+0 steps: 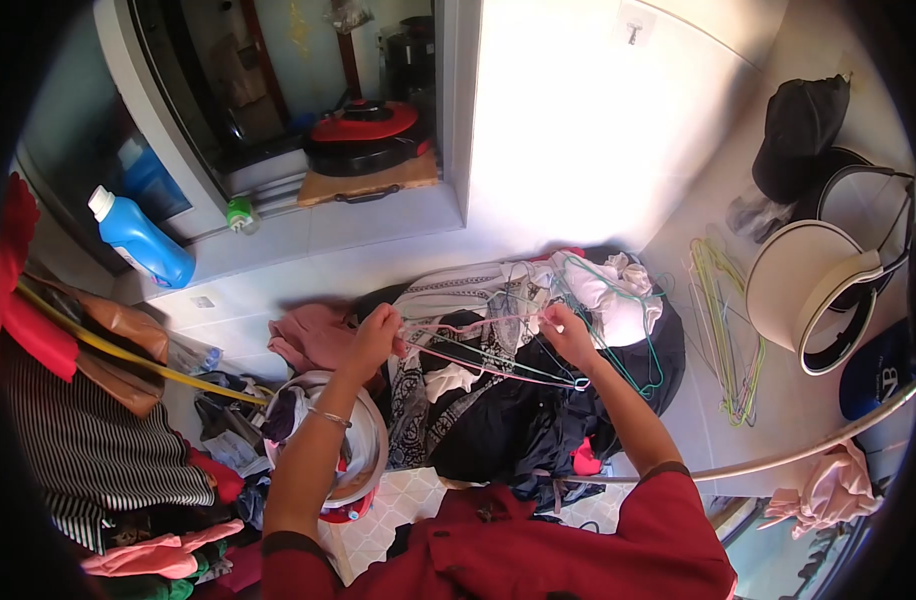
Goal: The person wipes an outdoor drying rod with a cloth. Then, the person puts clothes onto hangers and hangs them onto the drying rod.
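Between my two hands stretches a thin pink clothes hanger, held above a heap of clothes. My left hand is closed on its left end, and a bracelet circles that wrist. On the other end, the fingers of my right hand are pinched. Green hangers lie on the heap close to my right hand. Beneath my hands are a black-and-white patterned cloth, black garments and a white garment. Whether other hangers cross under the pink one is hard to make out.
A washing bucket stands beside my left forearm. A blue detergent bottle rests on the window ledge. Yellow-green hangers, a sun visor and a black cap hang on the right wall. Striped clothing hangs at left.
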Motion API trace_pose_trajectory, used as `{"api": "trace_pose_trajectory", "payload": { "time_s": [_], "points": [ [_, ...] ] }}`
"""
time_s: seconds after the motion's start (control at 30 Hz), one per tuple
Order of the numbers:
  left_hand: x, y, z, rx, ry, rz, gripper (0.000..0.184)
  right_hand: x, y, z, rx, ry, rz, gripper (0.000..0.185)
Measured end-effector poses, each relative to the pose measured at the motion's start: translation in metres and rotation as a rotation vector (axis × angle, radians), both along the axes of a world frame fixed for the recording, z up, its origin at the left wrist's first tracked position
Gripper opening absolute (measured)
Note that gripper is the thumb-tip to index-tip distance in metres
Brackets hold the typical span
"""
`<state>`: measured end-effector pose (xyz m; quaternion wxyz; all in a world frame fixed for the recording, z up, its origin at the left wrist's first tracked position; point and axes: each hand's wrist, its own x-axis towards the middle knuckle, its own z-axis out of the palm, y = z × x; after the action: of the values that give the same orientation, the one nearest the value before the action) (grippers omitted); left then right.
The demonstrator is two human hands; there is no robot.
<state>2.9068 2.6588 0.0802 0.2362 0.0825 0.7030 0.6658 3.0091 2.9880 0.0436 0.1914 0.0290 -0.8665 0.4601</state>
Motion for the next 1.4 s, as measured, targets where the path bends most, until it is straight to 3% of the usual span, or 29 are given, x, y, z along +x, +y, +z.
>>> {"api": "trace_pose_trajectory", "payload": {
  "time_s": [0.03,0.1,0.23,0.27,0.4,0.43,0.53,0.67,0.73,0.77,0.8,0.87,0.93,1.0,1.03,1.1,1.13,1.2,1.33,1.4],
  "points": [
    [0.002,0.0,0.003,0.002,0.053,0.023,0.015,0.003,0.0,0.002,-0.001,0.001,0.002,0.011],
    [0.003,-0.005,0.001,0.002,0.106,0.055,0.014,0.011,-0.005,0.023,-0.26,-0.377,0.045,0.01],
    [0.002,-0.027,-0.008,0.066,0.156,0.162,0.012,0.027,-0.004,0.044,-0.238,-0.231,0.235,0.018],
    [0.005,-0.035,-0.008,0.091,0.173,0.21,0.013,0.033,-0.004,0.06,-0.229,-0.347,0.213,0.017],
    [0.028,-0.076,0.012,0.105,0.054,0.299,0.014,0.042,0.017,0.067,-0.465,-0.26,0.203,0.017],
    [0.031,-0.089,0.005,0.129,0.108,0.345,0.015,0.043,0.03,0.067,-0.548,-0.42,0.15,0.018],
    [0.056,-0.129,0.022,0.13,0.12,0.409,0.014,0.034,0.063,0.041,-0.422,-0.498,0.069,0.017],
    [0.089,-0.178,0.043,0.15,0.147,0.536,0.013,0.004,0.088,-0.02,-0.215,-0.389,-0.034,0.021],
    [0.105,-0.196,0.053,0.136,0.168,0.574,0.014,-0.005,0.088,-0.034,0.162,-0.247,-0.128,0.028],
    [0.112,-0.202,0.054,0.146,0.169,0.569,0.014,-0.005,0.066,-0.008,0.348,-0.251,-0.166,0.033],
    [0.121,-0.206,0.055,0.156,0.168,0.562,0.014,-0.002,0.053,-0.004,0.87,-0.189,-0.328,0.033],
    [0.136,-0.204,0.06,0.13,0.185,0.568,0.015,-0.004,0.016,0.033,0.76,-0.147,-0.201,0.03],
    [0.145,-0.198,0.059,0.099,0.217,0.503,0.014,-0.001,-0.046,0.081,0.196,-0.279,0.068,0.026],
    [0.147,-0.187,0.066,0.108,0.3,0.464,0.014,0.001,-0.094,0.094,0.068,-0.355,0.342,0.028],
    [0.146,-0.188,0.072,0.112,0.305,0.473,0.014,-0.002,-0.111,0.083,0.207,-0.25,0.454,0.037],
    [0.144,-0.189,0.089,-0.027,0.403,0.479,0.015,-0.01,-0.145,0.074,0.261,-0.305,0.488,0.054],
    [0.146,-0.189,0.102,-0.024,0.407,0.486,0.015,-0.013,-0.157,0.074,0.266,-0.301,0.493,0.054],
    [0.154,-0.189,0.134,-0.116,0.561,0.515,0.017,-0.021,-0.182,0.081,0.182,-0.04,0.469,0.052],
    [0.173,-0.183,0.165,-0.16,0.744,0.349,0.015,-0.029,-0.201,0.108,0.013,-0.036,0.649,0.043],
    [0.173,-0.185,0.159,-0.188,0.771,0.282,0.014,-0.025,-0.203,0.126,-0.281,-0.42,0.809,0.031]
  ]
}}
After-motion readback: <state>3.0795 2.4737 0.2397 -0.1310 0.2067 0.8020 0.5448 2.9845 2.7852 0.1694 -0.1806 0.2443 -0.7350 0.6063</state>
